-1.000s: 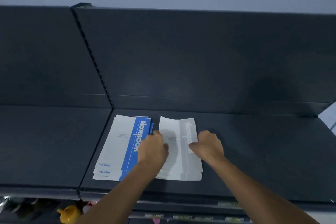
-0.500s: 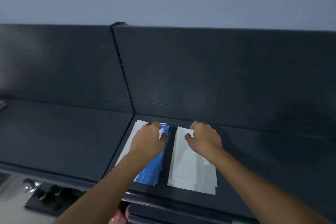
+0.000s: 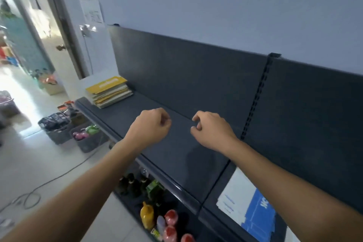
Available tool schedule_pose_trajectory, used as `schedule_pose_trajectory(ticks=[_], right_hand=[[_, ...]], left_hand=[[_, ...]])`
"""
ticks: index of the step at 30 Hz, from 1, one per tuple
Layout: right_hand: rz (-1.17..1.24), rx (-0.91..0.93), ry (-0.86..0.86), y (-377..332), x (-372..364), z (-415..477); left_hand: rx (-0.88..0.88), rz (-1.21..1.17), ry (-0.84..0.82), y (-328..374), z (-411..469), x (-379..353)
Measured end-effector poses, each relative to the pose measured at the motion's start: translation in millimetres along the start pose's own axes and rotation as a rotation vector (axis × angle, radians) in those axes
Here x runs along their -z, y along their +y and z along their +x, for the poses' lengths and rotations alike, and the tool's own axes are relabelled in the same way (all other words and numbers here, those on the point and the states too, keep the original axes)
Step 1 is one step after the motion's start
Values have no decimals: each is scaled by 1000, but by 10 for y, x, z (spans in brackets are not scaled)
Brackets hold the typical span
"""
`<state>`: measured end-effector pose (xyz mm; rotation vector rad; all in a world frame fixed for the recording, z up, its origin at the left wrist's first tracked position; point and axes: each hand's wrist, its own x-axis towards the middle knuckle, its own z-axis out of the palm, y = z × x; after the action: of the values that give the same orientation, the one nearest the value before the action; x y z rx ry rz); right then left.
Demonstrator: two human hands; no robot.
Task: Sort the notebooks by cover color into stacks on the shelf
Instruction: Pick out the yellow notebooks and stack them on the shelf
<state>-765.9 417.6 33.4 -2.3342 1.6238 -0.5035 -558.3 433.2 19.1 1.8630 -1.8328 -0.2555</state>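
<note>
A stack of yellow-covered notebooks (image 3: 109, 92) lies at the far left end of the dark shelf (image 3: 176, 155). At the lower right, the blue-and-white notebooks (image 3: 255, 212) lie on the neighbouring shelf section, partly hidden by my right forearm. My left hand (image 3: 151, 125) and my right hand (image 3: 210, 129) hover side by side above the bare middle of the shelf. Both have loosely curled fingers and hold nothing. Neither hand touches a notebook.
The shelf's dark back panel with a slotted upright (image 3: 257, 96) rises behind my hands. Bottles (image 3: 157, 214) stand on the lower shelf. Grey baskets of goods (image 3: 59, 127) and a cable (image 3: 39, 188) are on the floor at left, near a doorway (image 3: 23, 45).
My hands have come off the blue and white stacks and lifted clear. The view has swung left, bringing the yellow stack into sight and pushing the blue stack to the lower right.
</note>
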Motion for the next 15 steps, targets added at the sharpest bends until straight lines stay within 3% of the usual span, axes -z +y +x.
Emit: schedule_pose_trajectory(ticks=[8, 15], right_hand=[[41, 135, -39, -1559, -829, 937], [58, 187, -86, -2466, -1379, 1523]], left_hand=[[75, 59, 108, -1612, 103, 955], [128, 37, 145, -2704, 239, 1397]])
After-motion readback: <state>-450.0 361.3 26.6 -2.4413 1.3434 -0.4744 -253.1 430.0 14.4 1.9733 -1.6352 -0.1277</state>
